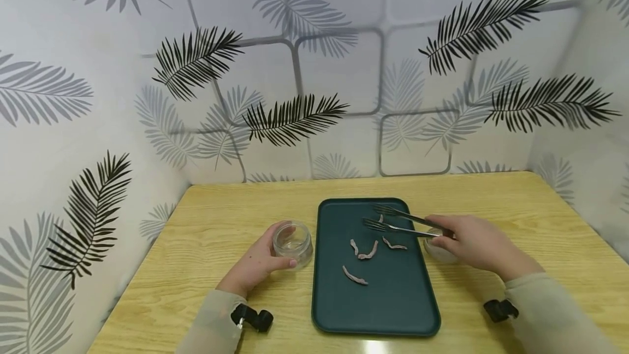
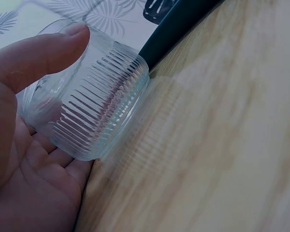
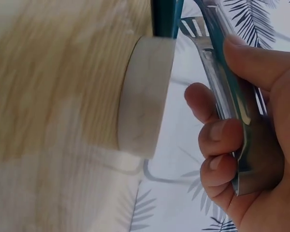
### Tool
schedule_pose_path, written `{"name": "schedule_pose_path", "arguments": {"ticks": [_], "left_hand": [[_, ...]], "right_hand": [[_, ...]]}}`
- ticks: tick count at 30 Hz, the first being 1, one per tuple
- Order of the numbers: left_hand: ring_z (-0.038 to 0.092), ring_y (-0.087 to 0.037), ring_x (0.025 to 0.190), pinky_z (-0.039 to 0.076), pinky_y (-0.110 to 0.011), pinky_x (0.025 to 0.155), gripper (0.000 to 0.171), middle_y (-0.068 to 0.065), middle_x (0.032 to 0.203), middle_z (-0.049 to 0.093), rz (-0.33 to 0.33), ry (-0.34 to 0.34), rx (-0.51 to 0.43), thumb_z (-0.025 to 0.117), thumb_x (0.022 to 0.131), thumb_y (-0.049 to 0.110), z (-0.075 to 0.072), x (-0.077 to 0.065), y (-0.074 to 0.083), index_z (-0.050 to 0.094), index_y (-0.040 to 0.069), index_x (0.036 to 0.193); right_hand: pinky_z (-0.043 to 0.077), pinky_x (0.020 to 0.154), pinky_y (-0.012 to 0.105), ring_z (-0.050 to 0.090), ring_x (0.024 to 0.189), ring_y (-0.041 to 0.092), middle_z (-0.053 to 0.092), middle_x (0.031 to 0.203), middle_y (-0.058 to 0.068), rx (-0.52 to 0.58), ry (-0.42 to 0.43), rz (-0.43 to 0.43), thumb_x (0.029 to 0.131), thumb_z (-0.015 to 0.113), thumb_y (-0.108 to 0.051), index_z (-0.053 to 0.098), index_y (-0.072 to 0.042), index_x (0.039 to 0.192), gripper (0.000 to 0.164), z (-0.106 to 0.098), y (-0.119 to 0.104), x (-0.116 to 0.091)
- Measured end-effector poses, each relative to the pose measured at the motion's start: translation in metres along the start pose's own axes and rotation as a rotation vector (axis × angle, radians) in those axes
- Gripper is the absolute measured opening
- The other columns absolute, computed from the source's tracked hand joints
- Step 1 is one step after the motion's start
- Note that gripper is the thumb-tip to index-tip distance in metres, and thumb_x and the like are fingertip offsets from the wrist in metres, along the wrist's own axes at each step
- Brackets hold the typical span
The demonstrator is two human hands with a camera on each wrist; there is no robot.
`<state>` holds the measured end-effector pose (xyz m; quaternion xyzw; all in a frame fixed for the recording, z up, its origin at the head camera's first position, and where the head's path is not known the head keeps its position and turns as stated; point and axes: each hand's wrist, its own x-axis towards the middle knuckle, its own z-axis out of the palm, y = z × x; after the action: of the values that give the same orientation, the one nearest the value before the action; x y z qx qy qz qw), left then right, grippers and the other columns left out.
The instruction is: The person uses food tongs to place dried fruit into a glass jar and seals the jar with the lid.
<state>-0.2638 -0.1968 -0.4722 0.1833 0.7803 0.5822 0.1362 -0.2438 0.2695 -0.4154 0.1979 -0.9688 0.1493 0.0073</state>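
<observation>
My left hand [image 1: 253,267] holds a small clear glass jar [image 1: 304,250] just left of the dark green tray [image 1: 375,307]. In the left wrist view, the ribbed jar [image 2: 99,106] stands on the table with the thumb along its near side and fingers round the far side. My right hand [image 1: 467,242] grips metal tongs [image 1: 405,230] with fork-shaped ends, spread apart over the tray's upper part. Several thin, pale pinkish-brown strips [image 1: 355,276] lie scattered on the tray, one partly behind the tong tines. Fingers and thumb wrap the tongs' handle [image 3: 258,164] in the right wrist view.
A low, round whitish object [image 1: 439,254] sits right of the tray, partly under my right hand; its pale side [image 3: 145,96] shows in the right wrist view. The wooden table [image 1: 236,206] ends at leaf-patterned walls [image 1: 339,81] behind and at both sides.
</observation>
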Motion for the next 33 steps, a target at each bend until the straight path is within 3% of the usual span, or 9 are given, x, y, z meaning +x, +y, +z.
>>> {"name": "schedule_pose_path", "arguments": {"ticks": [5, 14, 20, 25, 33], "left_hand": [[0.045, -0.031, 0.136, 0.035, -0.047, 0.108, 0.085, -0.011, 0.158, 0.037, -0.001, -0.001, -0.004, 0.082, 0.086, 0.014, 0.0013, -0.0002, 0.0017, 0.034, 0.019, 0.156], [0.045, -0.030, 0.137, 0.035, -0.046, 0.108, 0.086, -0.009, 0.158, 0.038, -0.004, 0.000, -0.003, 0.082, 0.086, 0.014, 0.0012, 0.0015, -0.0027, 0.033, 0.018, 0.156], [0.045, -0.029, 0.137, 0.034, -0.047, 0.109, 0.085, -0.009, 0.158, 0.039, -0.006, 0.011, 0.011, 0.083, 0.085, 0.014, 0.0007, 0.0008, -0.0009, 0.034, 0.019, 0.155], [0.044, -0.029, 0.138, 0.033, -0.048, 0.110, 0.086, -0.008, 0.157, 0.039, -0.011, 0.017, 0.010, 0.082, 0.085, 0.014, 0.0008, 0.0008, 0.0004, 0.034, 0.018, 0.156], [0.045, -0.030, 0.136, 0.035, -0.047, 0.109, 0.084, -0.010, 0.157, 0.039, -0.005, 0.012, 0.013, 0.082, 0.086, 0.013, 0.0013, 0.0002, 0.0006, 0.035, 0.017, 0.155]], "right_hand": [[0.043, 0.065, 0.037, 0.053, 0.073, 0.011, 0.068, 0.092, -0.008, 0.005, -0.031, 0.020, 0.096, 0.069, -0.037, 0.060, -0.013, 0.143, 0.054, -0.0012, 0.0061, -0.0043], [0.043, 0.063, 0.036, 0.051, 0.069, 0.010, 0.061, 0.083, -0.011, 0.004, -0.022, 0.006, 0.096, 0.070, -0.034, 0.059, -0.014, 0.144, 0.053, -0.0017, 0.0080, -0.0042], [0.052, 0.075, 0.046, 0.065, 0.087, 0.016, 0.073, 0.104, -0.001, -0.001, -0.001, -0.010, 0.097, 0.069, -0.030, 0.062, -0.016, 0.141, 0.047, -0.0014, 0.0095, -0.0005], [0.051, 0.075, 0.047, 0.065, 0.092, 0.021, 0.072, 0.114, 0.006, 0.002, -0.026, 0.000, 0.097, 0.069, -0.029, 0.063, -0.016, 0.140, 0.045, -0.0021, 0.0098, 0.0021], [0.045, 0.066, 0.040, 0.060, 0.079, 0.017, 0.073, 0.113, 0.009, -0.049, 0.031, -0.031, 0.095, 0.072, -0.025, 0.069, -0.014, 0.132, 0.038, -0.0025, 0.0080, 0.0029]]}}
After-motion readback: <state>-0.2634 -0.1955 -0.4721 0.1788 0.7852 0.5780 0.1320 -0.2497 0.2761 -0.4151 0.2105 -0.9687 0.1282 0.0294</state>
